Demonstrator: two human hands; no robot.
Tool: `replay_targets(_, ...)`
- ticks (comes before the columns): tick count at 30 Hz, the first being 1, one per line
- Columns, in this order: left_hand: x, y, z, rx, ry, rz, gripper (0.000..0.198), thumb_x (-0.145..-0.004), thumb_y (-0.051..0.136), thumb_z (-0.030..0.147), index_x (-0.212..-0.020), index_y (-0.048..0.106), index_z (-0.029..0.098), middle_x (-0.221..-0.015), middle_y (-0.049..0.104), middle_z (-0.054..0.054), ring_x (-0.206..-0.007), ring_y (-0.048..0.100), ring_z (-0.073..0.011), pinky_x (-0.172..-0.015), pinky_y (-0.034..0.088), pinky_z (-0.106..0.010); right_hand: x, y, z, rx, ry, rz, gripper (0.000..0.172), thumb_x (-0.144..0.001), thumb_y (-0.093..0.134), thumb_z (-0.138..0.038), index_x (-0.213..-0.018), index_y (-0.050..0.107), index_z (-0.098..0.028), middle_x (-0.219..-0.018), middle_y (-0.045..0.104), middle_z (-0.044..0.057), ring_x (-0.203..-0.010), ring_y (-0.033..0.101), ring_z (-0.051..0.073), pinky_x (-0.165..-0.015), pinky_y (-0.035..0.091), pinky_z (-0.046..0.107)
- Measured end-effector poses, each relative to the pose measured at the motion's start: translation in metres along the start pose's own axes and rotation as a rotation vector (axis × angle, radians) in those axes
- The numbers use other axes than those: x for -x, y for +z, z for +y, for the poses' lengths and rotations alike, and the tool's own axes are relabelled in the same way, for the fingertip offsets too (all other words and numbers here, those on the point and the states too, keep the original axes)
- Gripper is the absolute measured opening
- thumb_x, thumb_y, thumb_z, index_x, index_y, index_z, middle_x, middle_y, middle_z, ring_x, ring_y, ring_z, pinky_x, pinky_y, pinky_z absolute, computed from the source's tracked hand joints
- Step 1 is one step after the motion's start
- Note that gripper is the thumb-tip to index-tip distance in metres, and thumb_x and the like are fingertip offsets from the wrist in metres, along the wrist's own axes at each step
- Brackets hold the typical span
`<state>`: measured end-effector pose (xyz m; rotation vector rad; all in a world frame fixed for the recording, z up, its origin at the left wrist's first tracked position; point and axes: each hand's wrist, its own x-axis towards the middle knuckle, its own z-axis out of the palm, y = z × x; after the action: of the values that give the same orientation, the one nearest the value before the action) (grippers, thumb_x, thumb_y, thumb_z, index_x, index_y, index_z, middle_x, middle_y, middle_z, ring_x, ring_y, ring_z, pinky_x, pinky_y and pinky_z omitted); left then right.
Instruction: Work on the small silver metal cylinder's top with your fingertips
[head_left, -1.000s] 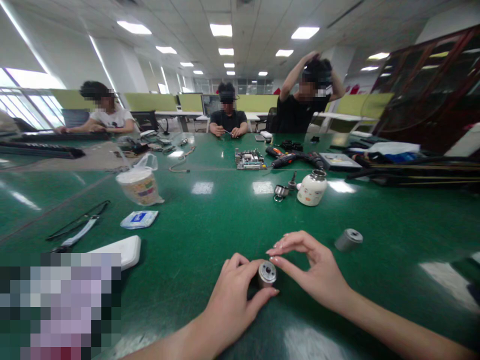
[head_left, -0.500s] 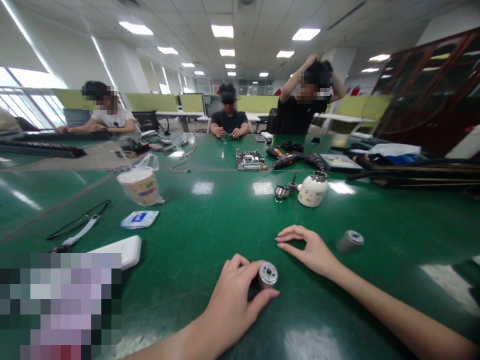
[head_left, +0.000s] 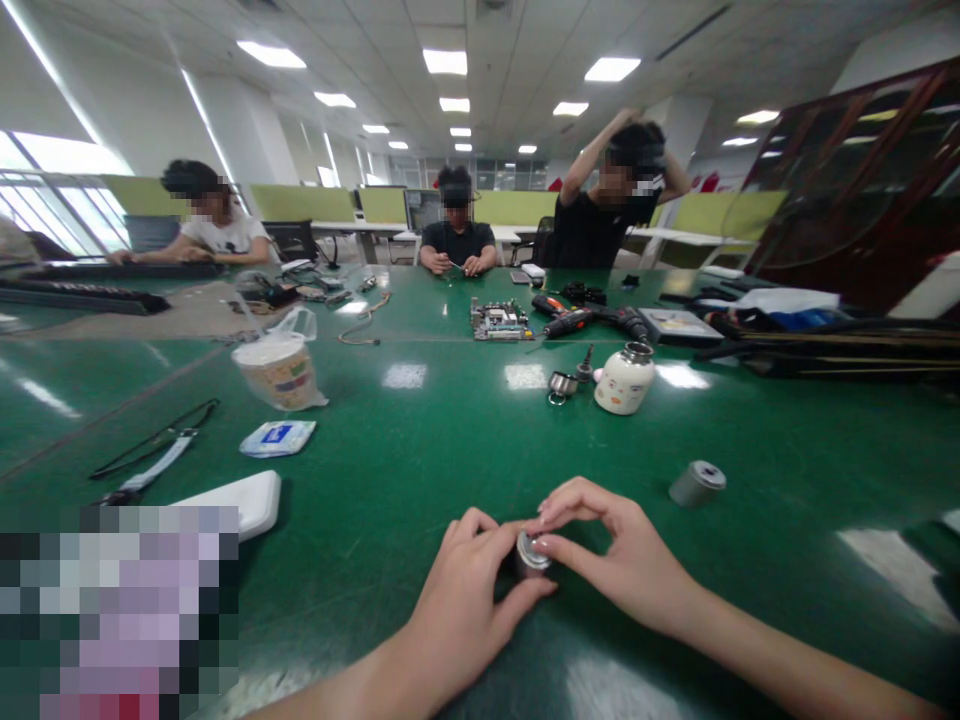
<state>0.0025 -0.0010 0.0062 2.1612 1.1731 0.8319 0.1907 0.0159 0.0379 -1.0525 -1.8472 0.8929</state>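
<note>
In the head view, the left hand (head_left: 465,590) was curled around a small silver metal cylinder (head_left: 529,556) standing on the glossy green table (head_left: 420,450), thumb and fingers gripping its side. The right hand (head_left: 622,555) pinched the top of the same cylinder with thumb and fingertips (head_left: 541,545). A second grey metal cylinder (head_left: 697,482) lay on its side to the right, well apart. Farther back stood a white ceramic jar (head_left: 624,378), and to the left a flat white rectangular case (head_left: 244,498)
</note>
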Motion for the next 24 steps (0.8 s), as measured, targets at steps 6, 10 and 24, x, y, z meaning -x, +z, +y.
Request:
replay_targets(6, -0.0006, 0.0002, 0.0003, 0.007, 0.007, -0.005, 0.019, -0.088, 0.070, 0.027, -0.107, 0.066, 0.025, -0.092, 0.067, -0.003, -0.089, 0.054, -0.0232, -0.078, 0.044, -0.035, 0.0029, 0.0023, 0.0024, 0.103, -0.050, 0.015, 0.005, -0.082, 0.072, -0.023, -0.086, 0.068, -0.024, -0.083, 0.070, 0.001, -0.085, 0.066, 0.020, -0.078, 0.050, 0.035)
replay_targets(10, -0.0002, -0.0003, 0.0015, -0.022, 0.000, -0.020, 0.021, -0.087, 0.071, 0.030, -0.107, 0.066, 0.025, -0.091, 0.066, -0.003, -0.087, 0.054, -0.0230, -0.078, 0.044, -0.035, 0.0017, -0.0017, 0.0029, 0.101, -0.070, 0.210, 0.008, -0.087, 0.067, -0.026, -0.089, 0.059, -0.023, -0.065, 0.062, -0.005, -0.066, 0.063, 0.016, -0.076, 0.048, 0.034)
replay_targets(24, -0.0004, -0.0015, 0.0023, -0.014, -0.005, -0.018, 0.020, -0.088, 0.071, 0.030, -0.107, 0.067, 0.024, -0.091, 0.067, -0.003, -0.087, 0.054, -0.0229, -0.078, 0.044, -0.035, -0.0029, -0.0015, 0.0017, 0.071, -0.112, 0.122, 0.005, -0.082, 0.072, -0.025, -0.082, 0.067, -0.024, -0.084, 0.072, 0.004, -0.091, 0.067, 0.022, -0.082, 0.052, 0.039)
